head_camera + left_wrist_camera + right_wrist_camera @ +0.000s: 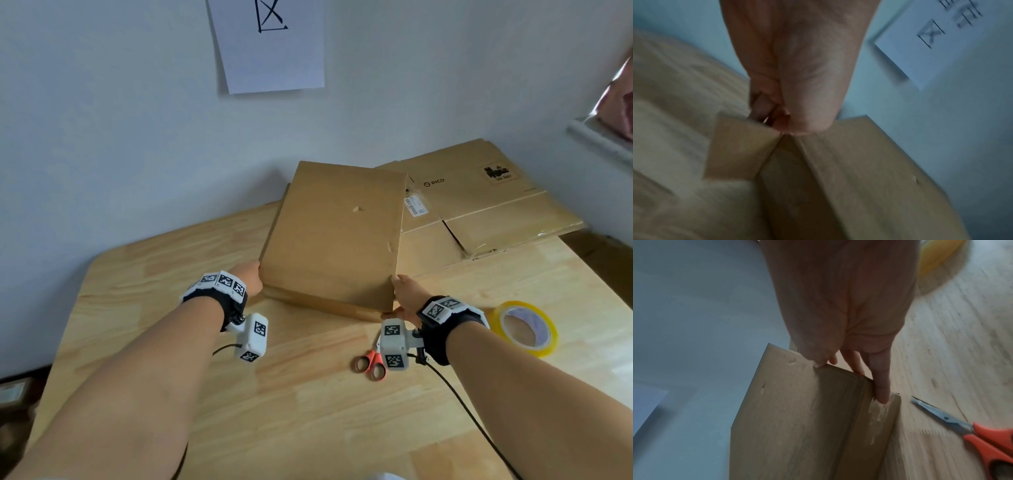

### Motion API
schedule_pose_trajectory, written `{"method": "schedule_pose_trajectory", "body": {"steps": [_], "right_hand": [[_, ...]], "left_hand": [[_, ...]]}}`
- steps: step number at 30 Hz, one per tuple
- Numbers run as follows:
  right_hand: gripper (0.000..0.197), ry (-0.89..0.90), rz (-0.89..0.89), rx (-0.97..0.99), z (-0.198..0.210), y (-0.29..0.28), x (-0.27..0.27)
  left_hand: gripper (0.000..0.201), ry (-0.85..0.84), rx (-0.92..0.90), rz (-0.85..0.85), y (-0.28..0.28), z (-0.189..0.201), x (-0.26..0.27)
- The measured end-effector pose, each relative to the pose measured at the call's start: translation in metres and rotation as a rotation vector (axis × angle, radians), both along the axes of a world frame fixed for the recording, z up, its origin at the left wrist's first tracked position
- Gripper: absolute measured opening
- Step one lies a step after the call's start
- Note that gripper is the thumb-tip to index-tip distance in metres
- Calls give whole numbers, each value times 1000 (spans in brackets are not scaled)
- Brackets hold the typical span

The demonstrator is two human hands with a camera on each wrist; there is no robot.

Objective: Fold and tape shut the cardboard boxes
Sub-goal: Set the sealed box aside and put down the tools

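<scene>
A flattened brown cardboard box (334, 233) stands tilted on the wooden table (308, 394), its far end raised toward the wall. My left hand (250, 279) pinches its near left corner; the left wrist view shows thumb and fingers (785, 120) closed on the cardboard edge (859, 162). My right hand (404, 298) grips the near right corner, thumb on top (818, 360) and fingers (881, 391) along the side of the box (797, 418). A roll of yellow tape (524, 327) lies on the table right of my right wrist.
Red-handled scissors (370, 365) lie just under my right wrist, also in the right wrist view as scissors (972, 431). A stack of flattened cartons (479, 205) fills the table's far right corner. A paper sheet (270, 44) hangs on the wall.
</scene>
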State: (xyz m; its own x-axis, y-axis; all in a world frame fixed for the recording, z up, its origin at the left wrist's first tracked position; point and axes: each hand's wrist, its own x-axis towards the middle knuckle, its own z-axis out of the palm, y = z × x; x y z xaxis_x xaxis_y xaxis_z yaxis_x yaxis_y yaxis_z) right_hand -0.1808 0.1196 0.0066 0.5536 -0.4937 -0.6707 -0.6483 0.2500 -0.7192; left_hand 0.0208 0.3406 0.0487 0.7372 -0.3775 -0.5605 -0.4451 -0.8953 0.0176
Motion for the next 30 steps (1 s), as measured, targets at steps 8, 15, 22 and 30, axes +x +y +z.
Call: {"method": "schedule_pose_trajectory", "body": {"steps": [8,15,22,30], "right_hand": [[65,-12,-120,63,-4,-4,-9],[41,-82,-228,196,-5,-3,-18],[24,-29,-162,167,17,-11,-11],[48,43,18,-302,54,-17,21]], "left_hand": [[85,464,-602,599,13,-17,-1],[75,475,-891,835,0,18,-13],[52,249,-1128,828,-26,65,-8],[28,-259,-1131,320,-5,102,-2]]}}
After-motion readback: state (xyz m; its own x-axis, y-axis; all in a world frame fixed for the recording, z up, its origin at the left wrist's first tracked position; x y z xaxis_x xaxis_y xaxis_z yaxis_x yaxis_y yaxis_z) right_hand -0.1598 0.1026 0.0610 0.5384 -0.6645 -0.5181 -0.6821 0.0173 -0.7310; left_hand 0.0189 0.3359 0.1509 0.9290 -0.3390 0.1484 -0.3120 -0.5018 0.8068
